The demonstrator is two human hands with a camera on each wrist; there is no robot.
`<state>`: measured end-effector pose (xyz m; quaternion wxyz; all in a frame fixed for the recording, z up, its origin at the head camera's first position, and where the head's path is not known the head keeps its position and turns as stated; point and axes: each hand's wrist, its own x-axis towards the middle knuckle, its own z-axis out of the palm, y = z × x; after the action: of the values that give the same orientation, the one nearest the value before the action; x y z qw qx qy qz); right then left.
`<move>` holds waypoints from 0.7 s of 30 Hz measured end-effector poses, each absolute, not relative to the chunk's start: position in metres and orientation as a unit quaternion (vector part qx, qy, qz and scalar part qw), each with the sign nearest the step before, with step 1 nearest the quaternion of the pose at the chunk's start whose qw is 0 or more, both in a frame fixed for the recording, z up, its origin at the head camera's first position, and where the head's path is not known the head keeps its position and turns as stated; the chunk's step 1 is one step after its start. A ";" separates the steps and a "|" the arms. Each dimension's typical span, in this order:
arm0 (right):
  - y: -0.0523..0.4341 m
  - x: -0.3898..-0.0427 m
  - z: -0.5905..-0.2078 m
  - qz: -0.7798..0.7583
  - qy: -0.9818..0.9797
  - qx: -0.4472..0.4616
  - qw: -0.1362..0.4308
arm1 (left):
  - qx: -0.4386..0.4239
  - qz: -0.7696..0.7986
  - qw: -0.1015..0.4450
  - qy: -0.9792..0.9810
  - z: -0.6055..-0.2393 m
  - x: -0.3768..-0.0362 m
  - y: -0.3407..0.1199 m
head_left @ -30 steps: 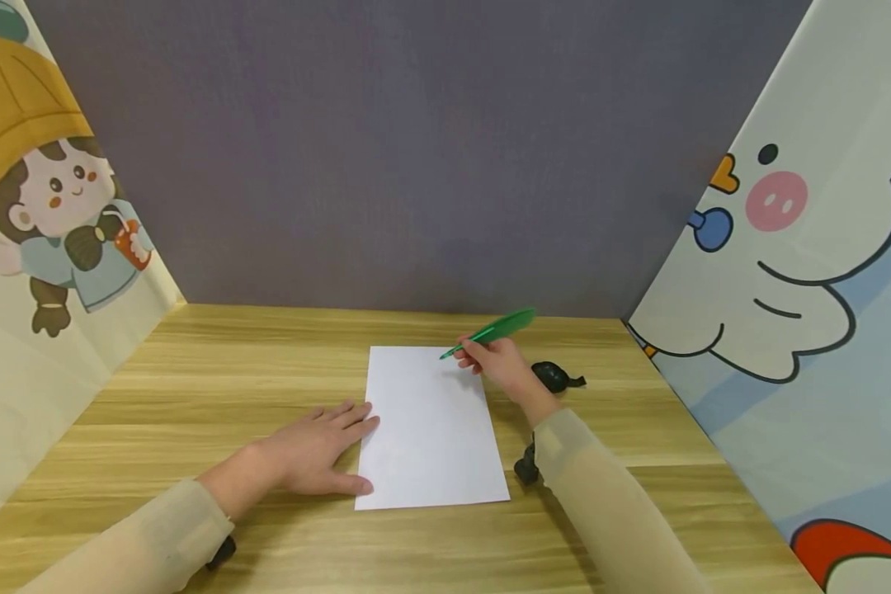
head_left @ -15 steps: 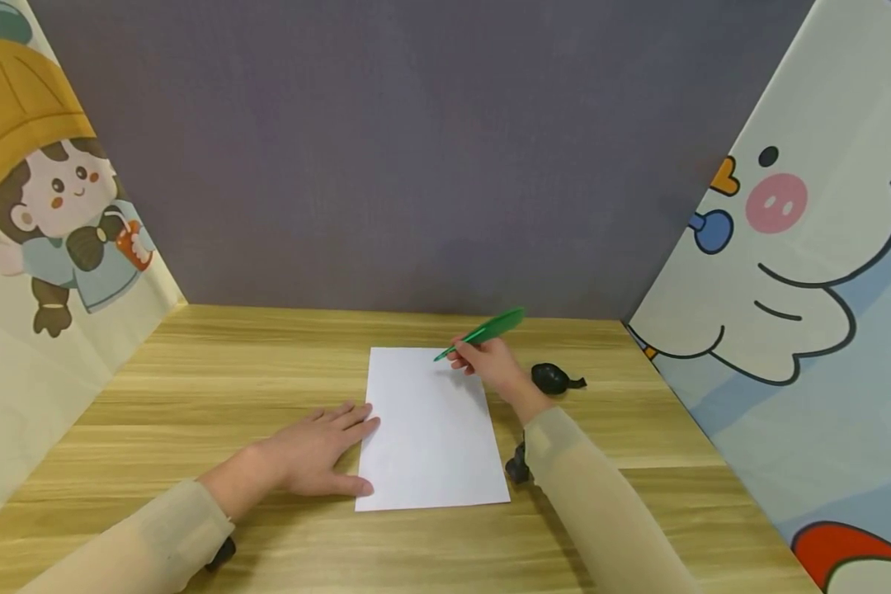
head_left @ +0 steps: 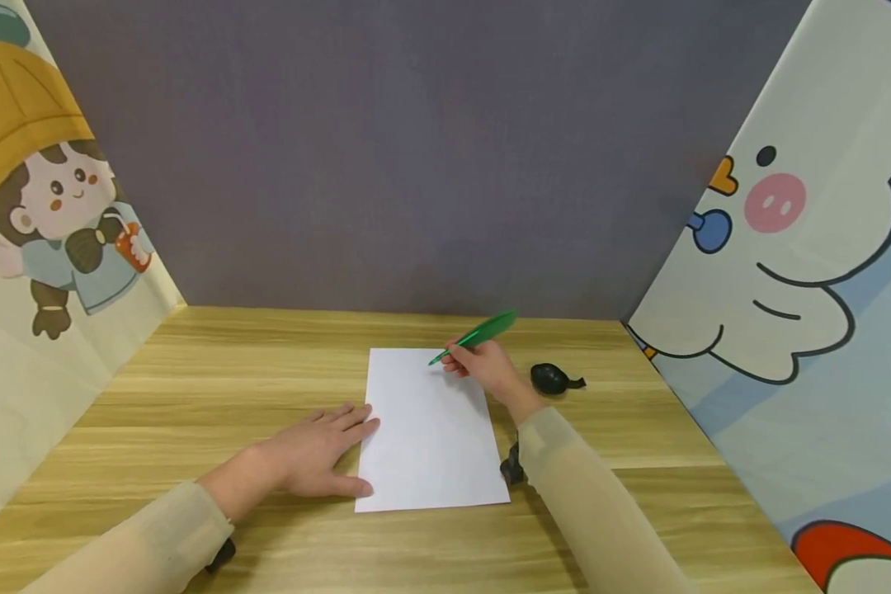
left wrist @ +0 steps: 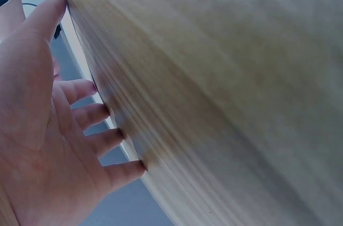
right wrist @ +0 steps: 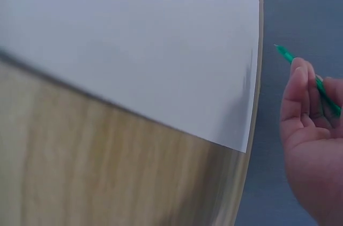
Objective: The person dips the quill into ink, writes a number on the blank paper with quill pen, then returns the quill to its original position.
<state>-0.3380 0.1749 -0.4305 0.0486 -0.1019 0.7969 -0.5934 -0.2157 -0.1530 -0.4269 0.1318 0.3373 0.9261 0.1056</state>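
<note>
A blank white sheet of paper (head_left: 431, 429) lies on the wooden table (head_left: 215, 371). My left hand (head_left: 313, 450) lies flat, fingers straight, pressing on the sheet's left edge; in the left wrist view the left hand (left wrist: 48, 145) shows spread fingers against the table. My right hand (head_left: 483, 367) grips a green feather-shaped pen (head_left: 478, 333), its tip just over the sheet's upper part. In the right wrist view the pen (right wrist: 308, 78) runs through the curled fingers (right wrist: 300, 95) beside the paper (right wrist: 139, 44).
A small black object (head_left: 553, 378) lies on the table right of the right hand. Cartoon-printed panels stand at the left (head_left: 37, 214) and right (head_left: 802, 272), with a grey wall (head_left: 416, 148) behind. Black wrist straps show under both sleeves.
My right hand with the pen has slid a little left across the top of the sheet. The left hand and the paper have stayed put.
</note>
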 end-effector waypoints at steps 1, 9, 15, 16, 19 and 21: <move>0.174 -0.338 -0.431 -0.595 0.796 -0.100 0.050 | 0.337 0.106 0.132 0.926 -0.427 -0.216 -0.153; 0.169 -0.338 -0.434 -0.609 0.787 -0.080 0.055 | 0.336 0.109 0.135 0.926 -0.427 -0.215 -0.153; 0.165 -0.340 -0.438 -0.613 0.785 -0.076 0.046 | 0.337 0.111 0.133 0.926 -0.428 -0.216 -0.153; 0.165 -0.340 -0.438 -0.613 0.785 -0.074 0.045 | 0.337 0.111 0.133 0.926 -0.428 -0.216 -0.154; 0.164 -0.340 -0.438 -0.614 0.786 -0.068 0.041 | 0.337 0.111 0.134 0.925 -0.428 -0.216 -0.154; 0.164 -0.340 -0.439 -0.613 0.787 -0.063 0.039 | 0.336 0.112 0.135 0.925 -0.428 -0.216 -0.154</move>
<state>-0.3403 0.1638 -0.4394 0.0388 -0.0626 0.7866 -0.6131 -0.2159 -0.1538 -0.4276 0.1354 0.3363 0.9253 0.1116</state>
